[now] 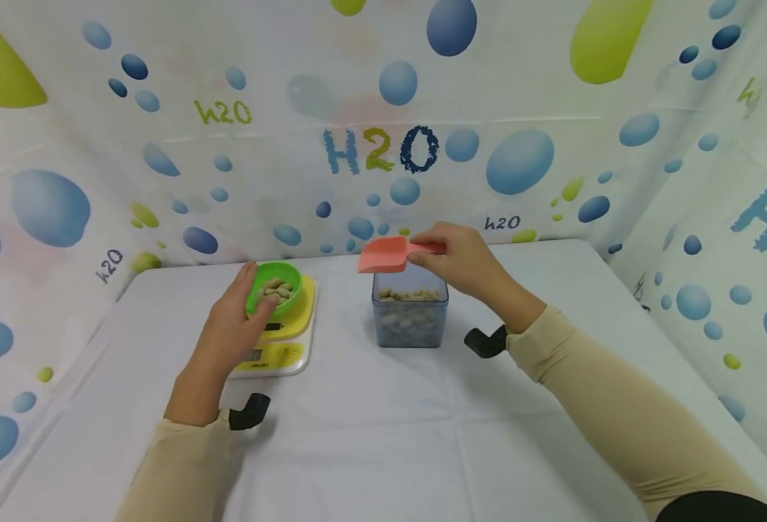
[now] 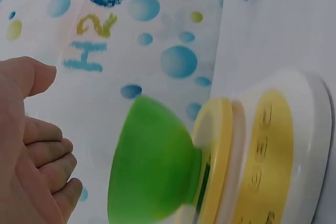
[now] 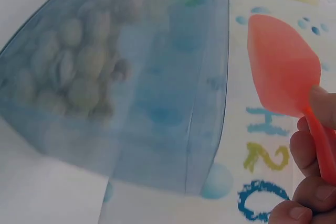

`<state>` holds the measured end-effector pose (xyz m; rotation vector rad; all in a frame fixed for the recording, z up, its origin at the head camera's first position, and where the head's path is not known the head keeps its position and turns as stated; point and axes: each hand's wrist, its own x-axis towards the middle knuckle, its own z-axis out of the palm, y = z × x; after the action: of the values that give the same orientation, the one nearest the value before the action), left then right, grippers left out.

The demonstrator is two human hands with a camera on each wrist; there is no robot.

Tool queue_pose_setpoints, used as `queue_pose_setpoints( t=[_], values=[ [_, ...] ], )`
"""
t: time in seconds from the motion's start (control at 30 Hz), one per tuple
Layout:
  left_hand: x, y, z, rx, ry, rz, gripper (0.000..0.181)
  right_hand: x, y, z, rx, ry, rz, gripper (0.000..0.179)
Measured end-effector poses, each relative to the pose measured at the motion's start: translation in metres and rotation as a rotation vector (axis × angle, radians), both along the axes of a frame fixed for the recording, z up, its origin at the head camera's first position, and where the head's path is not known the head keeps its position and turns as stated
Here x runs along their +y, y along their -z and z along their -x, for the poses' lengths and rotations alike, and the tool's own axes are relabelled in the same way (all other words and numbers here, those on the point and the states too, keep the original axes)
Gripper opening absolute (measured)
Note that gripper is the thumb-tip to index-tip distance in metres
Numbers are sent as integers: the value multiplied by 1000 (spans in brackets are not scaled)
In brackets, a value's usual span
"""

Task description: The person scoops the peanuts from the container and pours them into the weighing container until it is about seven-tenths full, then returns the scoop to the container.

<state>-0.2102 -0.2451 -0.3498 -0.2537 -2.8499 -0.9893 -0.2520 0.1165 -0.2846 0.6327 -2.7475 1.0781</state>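
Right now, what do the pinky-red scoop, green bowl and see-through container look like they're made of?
Pinky-red scoop: probably plastic, smooth and satiny, with no metallic glint. Green bowl: likely plastic, smooth with a soft sheen; no grain shows, though silicone is possible. See-through container: smooth, clear bluish walls suggest hard plastic, but glass is possible.

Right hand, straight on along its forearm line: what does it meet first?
Probably the printed curtain beyond the white table. The right hand, holding the pink scoop, looks higher than the blue container, so should clear it; distance to the curtain is unclear.
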Motion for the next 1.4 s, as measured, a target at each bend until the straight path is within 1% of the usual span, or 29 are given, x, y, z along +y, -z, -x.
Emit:
queue_pose_setpoints(
  t=[0.23,0.33,0.43,0.6,0.67,0.8,0.9,1.03,1.17,1.3,1.4],
  values=[
    [33,-7,2,-14,69,-18,72,21,0,-2,25,40,-53,33],
    [50,-8,4,-5,103,-7,72,28,1,-4,39,55,-76,32],
    [67,-9,8,12,146,-14,72,34,0,-6,47,60,-96,32],
    [93,-8,11,12,207,-37,71,38,1,-7,67,34,-155,32],
    [102,-8,11,5,216,-33,71,38,1,-7,81,19,-191,32],
    [117,-5,13,-18,238,-57,69,38,3,-6,112,-13,-268,31],
    [125,-1,15,-34,258,-83,67,36,2,-8,119,-37,-314,31],
    [130,7,16,-47,269,-88,65,31,2,-10,110,-64,-371,33],
    [132,13,17,-34,280,-94,63,27,4,-10,106,-80,-429,34],
    [133,15,18,-19,287,-91,62,26,4,-10,143,-97,-479,31],
    [132,16,19,-13,298,-90,63,25,4,-10,218,-111,-506,28]
  ],
)
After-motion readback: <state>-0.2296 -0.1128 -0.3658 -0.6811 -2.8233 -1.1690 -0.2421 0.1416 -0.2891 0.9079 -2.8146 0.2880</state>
